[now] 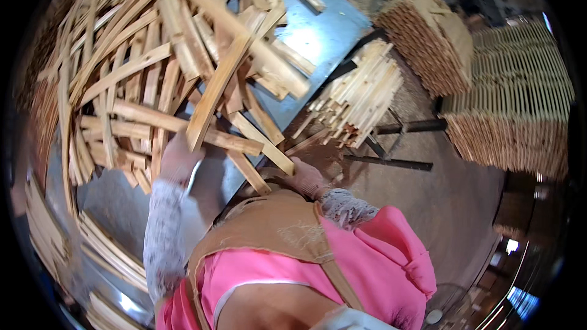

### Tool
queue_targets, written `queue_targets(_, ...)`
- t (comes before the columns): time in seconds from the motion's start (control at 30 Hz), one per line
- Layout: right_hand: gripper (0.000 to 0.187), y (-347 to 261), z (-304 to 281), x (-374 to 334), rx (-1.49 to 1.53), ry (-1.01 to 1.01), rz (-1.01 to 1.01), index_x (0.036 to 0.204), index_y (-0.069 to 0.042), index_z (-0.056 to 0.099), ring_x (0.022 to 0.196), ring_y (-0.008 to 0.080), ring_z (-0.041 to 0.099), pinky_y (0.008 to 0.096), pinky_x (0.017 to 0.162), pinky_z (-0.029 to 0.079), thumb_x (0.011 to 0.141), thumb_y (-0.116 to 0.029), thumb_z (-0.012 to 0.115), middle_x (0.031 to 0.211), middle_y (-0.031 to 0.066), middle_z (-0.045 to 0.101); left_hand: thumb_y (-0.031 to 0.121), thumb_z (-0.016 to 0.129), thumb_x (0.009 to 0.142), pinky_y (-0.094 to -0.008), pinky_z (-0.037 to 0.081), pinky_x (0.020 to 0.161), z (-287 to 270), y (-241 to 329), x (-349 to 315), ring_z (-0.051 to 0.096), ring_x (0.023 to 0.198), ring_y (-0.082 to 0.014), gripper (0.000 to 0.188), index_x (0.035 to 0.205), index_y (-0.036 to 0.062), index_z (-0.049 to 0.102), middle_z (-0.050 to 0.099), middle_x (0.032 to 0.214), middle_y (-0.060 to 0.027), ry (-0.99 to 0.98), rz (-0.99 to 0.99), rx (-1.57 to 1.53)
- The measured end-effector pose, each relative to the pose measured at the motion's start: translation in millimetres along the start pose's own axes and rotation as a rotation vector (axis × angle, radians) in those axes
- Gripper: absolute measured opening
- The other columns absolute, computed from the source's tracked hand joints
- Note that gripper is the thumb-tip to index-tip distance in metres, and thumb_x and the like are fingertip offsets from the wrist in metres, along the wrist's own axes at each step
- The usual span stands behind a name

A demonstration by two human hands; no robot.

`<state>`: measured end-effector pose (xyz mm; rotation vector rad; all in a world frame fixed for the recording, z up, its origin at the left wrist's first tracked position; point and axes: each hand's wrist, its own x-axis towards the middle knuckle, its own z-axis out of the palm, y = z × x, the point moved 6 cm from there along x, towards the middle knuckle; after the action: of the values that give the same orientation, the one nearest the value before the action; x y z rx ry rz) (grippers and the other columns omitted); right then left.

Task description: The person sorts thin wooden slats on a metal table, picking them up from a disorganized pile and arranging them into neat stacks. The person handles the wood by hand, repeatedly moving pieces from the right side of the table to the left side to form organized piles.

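My left hand [177, 162], slightly blurred, is closed around the near end of a wooden slat [218, 88]. That slat slants up and away over a heap of loose slats [131, 73]. Close to my apron, my right hand [307, 178] grips the near end of another wooden slat [260, 140], which points up and left into the heap. Between my hands a further slat [235, 140] lies crosswise, and the end of one more [249, 174] juts toward me. The fingers of my right hand are partly hidden.
The heap covers much of a metal table [330, 12]. Right of it, a bundle of pale sticks [358, 95] rests on a dark metal stand [406, 127]. Tall stacks of slats [510, 98] stand farther right on the floor [428, 208]. More slats [113, 247] lie at the lower left.
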<state>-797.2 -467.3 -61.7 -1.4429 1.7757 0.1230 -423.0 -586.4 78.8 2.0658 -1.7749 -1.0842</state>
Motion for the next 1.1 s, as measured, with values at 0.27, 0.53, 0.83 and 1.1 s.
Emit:
queue_targets(0.27,0.044,136,-108,-160,-0.205,0.257,0.181,0.124,-0.008,0.073,0.099,0.037,0.076,0.0439,0.087,0.059,0.09,-0.034,0.081,0.109,0.0197,0.078,0.038,0.083,0.079,-0.0482,0.055,0.104,17,-210,-246,0.07,0.121,-0.0453,0.075,0.142,0.0039,0.063,0.074,0.123,-0.0286,-0.213,-0.39,-0.06)
queue_targets(0.53,0.054,-41,-56,-124,0.17,0.489,-0.051,0.131,-0.003,0.066,0.106,0.0361,0.075,0.0453,0.095,0.057,0.09,-0.035,0.08,0.115,0.0185,0.078,0.05,0.074,0.093,-0.0409,0.057,0.086,40,-322,-395,0.075,0.098,-0.0318,0.059,0.125,-0.0001,0.071,0.077,0.099,-0.0202,-0.054,-0.286,-0.52)
queue_targets(0.83,0.063,-248,42,-18,0.255,0.537,-0.059,0.14,0.002,0.053,0.115,0.0416,0.072,0.0491,0.102,0.053,0.089,-0.029,0.074,0.123,0.0271,0.073,0.049,0.072,0.095,-0.0439,0.054,0.093,-9,-364,-408,0.068,0.108,-0.0334,0.06,0.119,-0.0062,0.069,0.073,0.114,-0.0169,0.474,-0.569,-0.41)
queue_targets(1.1,0.055,-281,67,-64,0.377,0.509,-0.3,0.137,0.0,0.057,0.106,0.0336,0.073,0.0427,0.095,0.056,0.093,-0.026,0.077,0.117,0.0182,0.075,0.032,0.08,0.086,-0.0527,0.024,0.129,4,-430,-400,0.039,0.151,-0.037,0.058,0.133,0.0017,0.064,0.051,0.153,-0.0204,0.823,-0.726,0.209)
